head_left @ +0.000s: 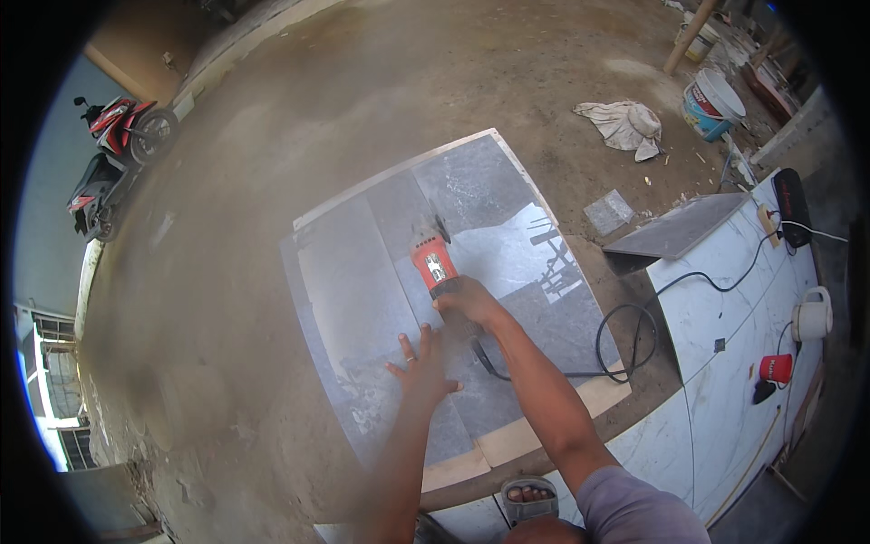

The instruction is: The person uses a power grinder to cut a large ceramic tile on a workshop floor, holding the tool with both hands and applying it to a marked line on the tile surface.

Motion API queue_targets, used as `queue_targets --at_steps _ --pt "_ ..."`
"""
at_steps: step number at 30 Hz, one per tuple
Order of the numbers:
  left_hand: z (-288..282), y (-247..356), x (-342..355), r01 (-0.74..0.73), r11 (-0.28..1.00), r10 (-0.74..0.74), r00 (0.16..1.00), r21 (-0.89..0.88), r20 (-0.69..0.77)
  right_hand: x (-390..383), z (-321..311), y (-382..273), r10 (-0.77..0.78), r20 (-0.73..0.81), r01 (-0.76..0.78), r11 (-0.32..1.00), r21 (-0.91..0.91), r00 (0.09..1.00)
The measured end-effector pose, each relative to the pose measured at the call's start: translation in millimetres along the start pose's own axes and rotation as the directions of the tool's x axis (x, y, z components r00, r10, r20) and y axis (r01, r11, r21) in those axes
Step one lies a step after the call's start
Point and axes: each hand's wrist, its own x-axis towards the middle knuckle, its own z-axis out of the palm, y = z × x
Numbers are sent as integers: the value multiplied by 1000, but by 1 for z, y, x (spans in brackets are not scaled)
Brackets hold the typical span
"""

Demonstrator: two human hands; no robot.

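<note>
My right hand [467, 305] is wrapped round the black body of a red angle grinder [433, 263]. The grinder's grey head and dark disc point away from me, over the grey tile [353, 258] near a long straight line across it. Nearer to me and to the left, my left hand [420, 364] lies flat on the tile with its fingers spread, and a ring shows on one finger. A black power cord [580, 374] runs from the grinder to the right. Whether the disc touches the tile I cannot tell.
On the right, marble-patterned white tiles [725, 335] carry a leaning grey tile [678, 227], a red cup [776, 367], a white jug [812, 314] and a black speaker-like case [791, 208]. Farther off are a cloth [625, 127], a bucket [713, 104] and motorbikes [118, 127].
</note>
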Motion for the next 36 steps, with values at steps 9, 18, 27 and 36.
queue_targets --at_steps 9,18,27,36 --pt "0 0 -1 1 1000 -1 1000 4 -11 1 1 3 27 7 -27 1000 8 1000" --pt "-3 1 -3 5 999 -5 1000 -33 -12 -15 1 12 -48 -55 46 998 -33 997" --pt "-4 2 -3 -1 1000 1 1000 -21 -8 1 1 1 -15 -17 15 1000 12 1000" --pt "-2 -1 0 16 1000 -16 1000 -13 6 -12 1 9 20 14 -19 995 -98 1000"
